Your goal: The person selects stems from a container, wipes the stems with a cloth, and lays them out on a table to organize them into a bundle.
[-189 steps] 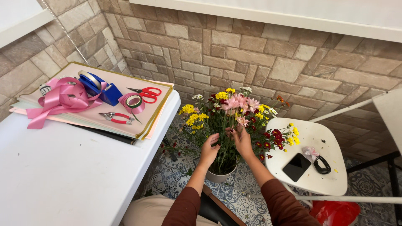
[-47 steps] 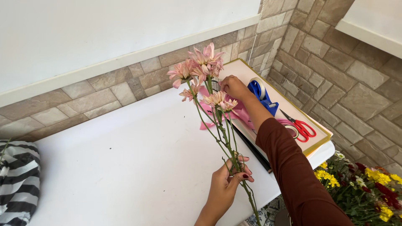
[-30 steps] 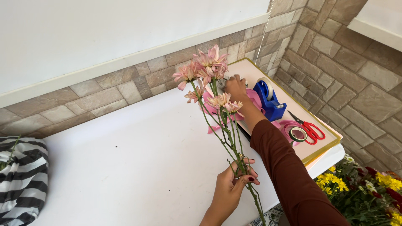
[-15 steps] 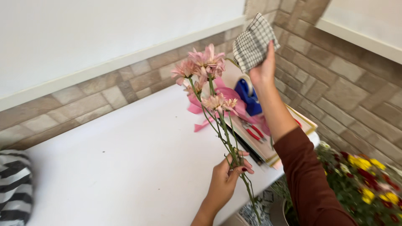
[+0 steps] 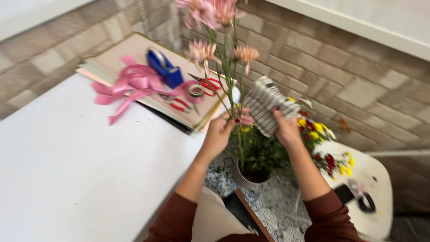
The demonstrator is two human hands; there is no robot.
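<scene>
holding the pink flower stems (image 5: pixel 226 67) upright in the clenched left hand (image 5: pixel 220 132) off the counter (image 5: pixel 67 170) edge, right hand (image 5: pixel 286 130) at 3 o'clock gripping a checked cloth (image 5: pixel 268 105); judged: wrapping stage, next needing cloth brought round stems.

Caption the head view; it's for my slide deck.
Left hand holds pink flower stems; right hand holds a checked cloth.

A dark phone screen (image 5: pixel 344 193) lies on the white stool (image 5: pixel 380 179).
</scene>
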